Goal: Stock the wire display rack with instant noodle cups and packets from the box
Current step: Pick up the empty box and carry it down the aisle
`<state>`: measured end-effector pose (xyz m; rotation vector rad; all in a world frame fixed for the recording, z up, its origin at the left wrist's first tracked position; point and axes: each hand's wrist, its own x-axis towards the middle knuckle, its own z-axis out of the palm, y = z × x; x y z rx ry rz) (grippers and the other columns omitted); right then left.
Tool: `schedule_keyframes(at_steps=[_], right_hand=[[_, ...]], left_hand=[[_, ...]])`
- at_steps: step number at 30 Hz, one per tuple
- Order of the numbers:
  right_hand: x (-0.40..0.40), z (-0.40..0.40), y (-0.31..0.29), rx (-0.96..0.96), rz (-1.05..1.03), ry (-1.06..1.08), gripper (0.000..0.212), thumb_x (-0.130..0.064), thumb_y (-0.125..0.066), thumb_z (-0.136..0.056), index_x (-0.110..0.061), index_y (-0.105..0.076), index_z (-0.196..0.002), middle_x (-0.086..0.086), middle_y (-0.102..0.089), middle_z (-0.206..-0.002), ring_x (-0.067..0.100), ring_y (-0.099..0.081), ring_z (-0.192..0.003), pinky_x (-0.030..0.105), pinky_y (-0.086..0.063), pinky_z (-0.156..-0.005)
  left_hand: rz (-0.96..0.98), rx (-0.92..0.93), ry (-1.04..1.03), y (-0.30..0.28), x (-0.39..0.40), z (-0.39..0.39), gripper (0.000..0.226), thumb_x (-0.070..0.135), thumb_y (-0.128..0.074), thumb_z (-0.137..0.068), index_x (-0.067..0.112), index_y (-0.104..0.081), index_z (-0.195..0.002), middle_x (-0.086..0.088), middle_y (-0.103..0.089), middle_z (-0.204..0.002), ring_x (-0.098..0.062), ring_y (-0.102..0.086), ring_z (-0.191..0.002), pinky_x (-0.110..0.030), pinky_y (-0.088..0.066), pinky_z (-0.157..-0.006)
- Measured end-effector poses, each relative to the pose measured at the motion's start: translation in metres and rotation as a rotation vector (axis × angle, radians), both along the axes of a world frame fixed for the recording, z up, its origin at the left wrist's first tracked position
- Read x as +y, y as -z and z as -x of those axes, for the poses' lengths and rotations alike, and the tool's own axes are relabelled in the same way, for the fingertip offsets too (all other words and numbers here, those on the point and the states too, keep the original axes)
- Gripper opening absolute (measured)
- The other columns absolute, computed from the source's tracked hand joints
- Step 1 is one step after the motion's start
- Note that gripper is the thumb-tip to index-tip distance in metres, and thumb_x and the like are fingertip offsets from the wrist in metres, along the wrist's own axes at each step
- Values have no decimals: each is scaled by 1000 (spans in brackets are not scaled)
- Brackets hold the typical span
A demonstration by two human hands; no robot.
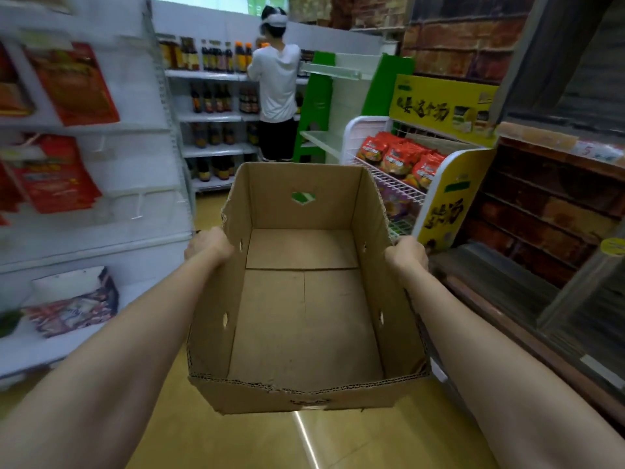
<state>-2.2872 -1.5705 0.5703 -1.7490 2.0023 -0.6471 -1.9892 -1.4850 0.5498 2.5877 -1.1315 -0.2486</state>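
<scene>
You are carrying one cardboard box [304, 299] between your two hands: your left hand [208, 245] is gripping the outside of its left wall and your right hand [407, 253] is gripping the outside of its right wall, fingers wrapping out of sight behind the cardboard. The box is a brown corrugated tray with an open top, ragged torn rims, small punched holes in the side walls and one cut-out handle hole in the far wall; nothing is lying inside it, only the flat folded floor flaps. Just beyond your right hand, the wire display rack [389, 177] is standing with white wire shelves and yellow printed side panels, and red noodle packets [402, 157] are leaning in a row on its upper shelf; their count is blurring together. Beyond your left hand, white shelves [209, 116] are holding rows of dark bottles, where one person [275, 82] in a white top is standing, back turned.
</scene>
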Motion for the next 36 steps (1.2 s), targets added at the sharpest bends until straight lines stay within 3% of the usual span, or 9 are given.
schedule_keyframes(at_steps=[3, 9, 15, 20, 36], right_hand=[[1, -42, 11, -8, -26, -133, 31, -11, -47, -91, -7, -59, -119, 16, -62, -115, 34, -59, -105, 40, -51, -87], [31, -154, 27, 16, -45, -396, 23, -11, -48, -92, -4, -63, -107, 14, -63, -105, 31, -60, -99, 37, -51, -84], [82, -283, 39, 64, -73, -675, 23, -4, -44, -89, -6, -64, -101, 11, -58, -92, 29, -55, -87, 32, -45, -73], [133, -385, 43, 80, -56, -875, 17, -2, -43, -87, -6, -60, -82, 11, -57, -83, 29, -52, -73, 28, -39, -60], [254, -573, 53, 178, 13, -1276, 16, -7, -44, -91, -6, -59, -94, 15, -59, -95, 31, -54, -85, 30, -39, -66]], left_hand=[[-24, 13, -134, 5, 40, -26, 35, 25, -51, -91, 10, -54, -123, -17, -55, -128, -35, -52, -117, -40, -43, -92], [-68, 20, -367, 12, 143, -88, 27, 23, -49, -93, 8, -57, -114, -17, -59, -119, -33, -56, -109, -37, -46, -86], [-51, 70, -603, 20, 250, -164, 34, 31, -48, -93, 8, -58, -117, -17, -59, -121, -33, -56, -110, -39, -46, -88], [-58, 110, -767, 25, 329, -224, 28, 26, -51, -92, 5, -58, -110, -19, -60, -116, -34, -57, -107, -41, -47, -88], [-55, 152, -1160, 42, 480, -291, 31, 17, -44, -95, 3, -55, -120, -18, -59, -119, -33, -56, -110, -38, -47, -89]])
